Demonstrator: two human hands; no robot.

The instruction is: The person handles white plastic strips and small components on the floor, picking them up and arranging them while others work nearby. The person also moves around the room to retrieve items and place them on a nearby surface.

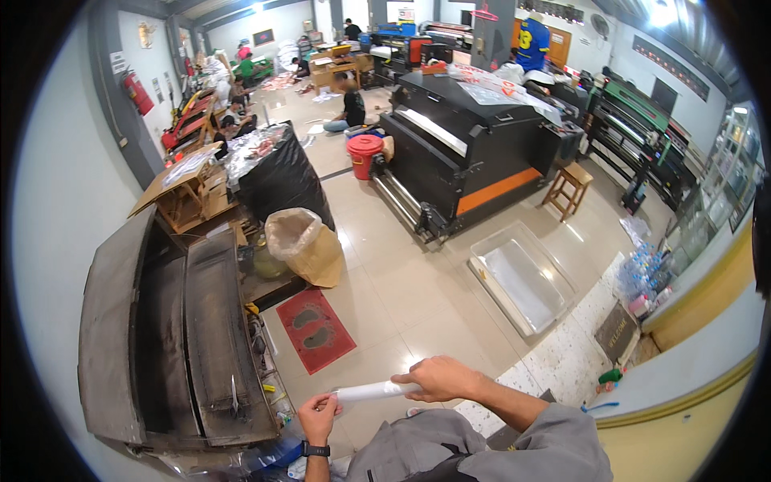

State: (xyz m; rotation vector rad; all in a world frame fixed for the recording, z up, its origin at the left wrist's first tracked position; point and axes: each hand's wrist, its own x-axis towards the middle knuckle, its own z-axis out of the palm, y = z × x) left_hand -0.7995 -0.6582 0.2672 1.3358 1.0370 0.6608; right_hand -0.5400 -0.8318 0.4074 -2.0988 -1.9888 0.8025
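Note:
A white rolled sheet or tube (pixel 368 392) spans the space between my two hands, in front of my grey shirt (pixel 426 446). It lies nearly level, with the right end slightly higher. My left hand (pixel 320 416), with a dark watch (pixel 316 450) on the wrist, pinches the left end between thumb and fingers. My right hand (pixel 436 378) is wrapped over the right end, knuckles up, and hides that end. Whether the roll is paper or plastic film I cannot make out.
Left stands a worn dark metal cabinet (pixel 112 321); a red footprint mat (pixel 316 329) lies ahead. Further off are a brown sack (pixel 309 249), a large black machine (pixel 434 161) and a red bucket (pixel 365 153). A clear plastic bin (pixel 554 273) sits right. People work at the back.

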